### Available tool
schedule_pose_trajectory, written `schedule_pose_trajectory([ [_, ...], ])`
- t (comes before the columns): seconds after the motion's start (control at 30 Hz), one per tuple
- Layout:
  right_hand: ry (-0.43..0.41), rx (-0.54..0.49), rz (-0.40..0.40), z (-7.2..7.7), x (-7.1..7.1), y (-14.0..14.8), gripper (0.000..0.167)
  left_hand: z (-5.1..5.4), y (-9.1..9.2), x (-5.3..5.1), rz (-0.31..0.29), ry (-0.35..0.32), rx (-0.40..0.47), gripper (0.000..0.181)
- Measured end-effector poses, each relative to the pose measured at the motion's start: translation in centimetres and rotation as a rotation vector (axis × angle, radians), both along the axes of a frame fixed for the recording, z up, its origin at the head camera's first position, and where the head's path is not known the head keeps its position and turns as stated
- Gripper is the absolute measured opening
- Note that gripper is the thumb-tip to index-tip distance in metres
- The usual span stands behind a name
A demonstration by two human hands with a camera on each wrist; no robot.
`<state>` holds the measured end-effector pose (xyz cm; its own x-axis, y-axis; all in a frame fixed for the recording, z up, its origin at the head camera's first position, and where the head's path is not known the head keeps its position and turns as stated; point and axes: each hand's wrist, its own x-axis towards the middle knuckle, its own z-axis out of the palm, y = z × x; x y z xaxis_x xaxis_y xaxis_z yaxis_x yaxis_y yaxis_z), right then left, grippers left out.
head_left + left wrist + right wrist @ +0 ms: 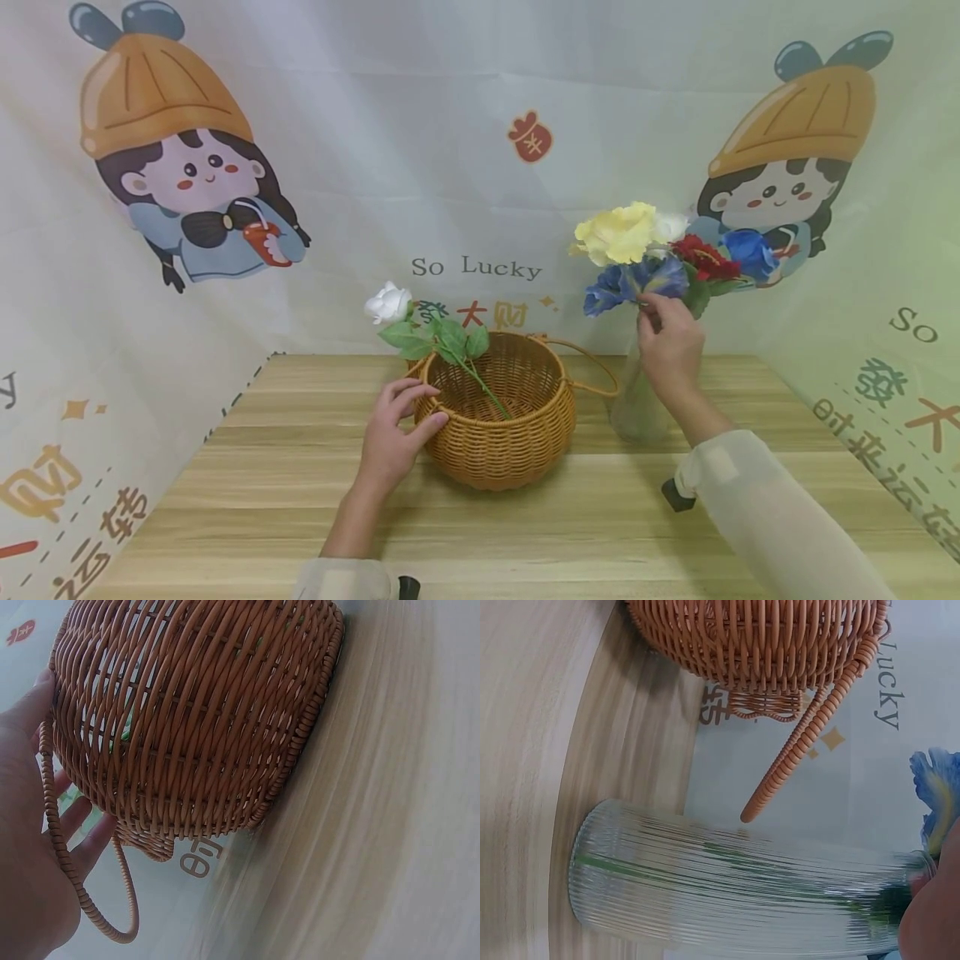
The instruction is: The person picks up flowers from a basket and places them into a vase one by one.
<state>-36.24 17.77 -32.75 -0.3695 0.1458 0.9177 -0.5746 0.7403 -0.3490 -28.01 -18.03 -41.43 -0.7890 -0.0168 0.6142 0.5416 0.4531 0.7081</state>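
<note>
A round wicker basket (498, 454) stands mid-table, its loop handle folded out to the right. My left hand (393, 425) holds its left rim, thumb at the front and fingers along the edge; the left wrist view shows this hand (30, 847) beside the handle. One white rose (388, 302) leans in the basket, its bloom past the back left rim. Right of it stands a ribbed clear vase (637, 412) of flowers, with green stems visible inside in the right wrist view. At its mouth my right hand (670, 342) pinches a blue flower (652, 277) just below the petals.
Also in the vase are a yellow flower (618, 233), a white one (670, 226), a red one (705, 257) and a blue rose (752, 254). Printed cloth (360, 150) hangs behind and beside the wooden table (247, 492).
</note>
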Motion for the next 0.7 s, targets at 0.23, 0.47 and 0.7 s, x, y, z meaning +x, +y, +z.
schedule_pose_trajectory([
  [0.23, -0.018, 0.019, -0.005, -0.09, -0.04, -0.02, 0.016, -0.04, 0.01, 0.0, 0.004, 0.002, -0.006, 0.029],
  [0.47, -0.041, 0.027, -0.032, 0.16, 0.07, -0.21, 0.014, 0.03, 0.02, 0.02, -0.001, -0.007, 0.0, 0.027],
  [0.7, -0.046, 0.025, -0.048, 0.12, -0.14, -0.27, 0.013, -0.01, -0.03, -0.02, 0.001, -0.006, -0.003, 0.027],
])
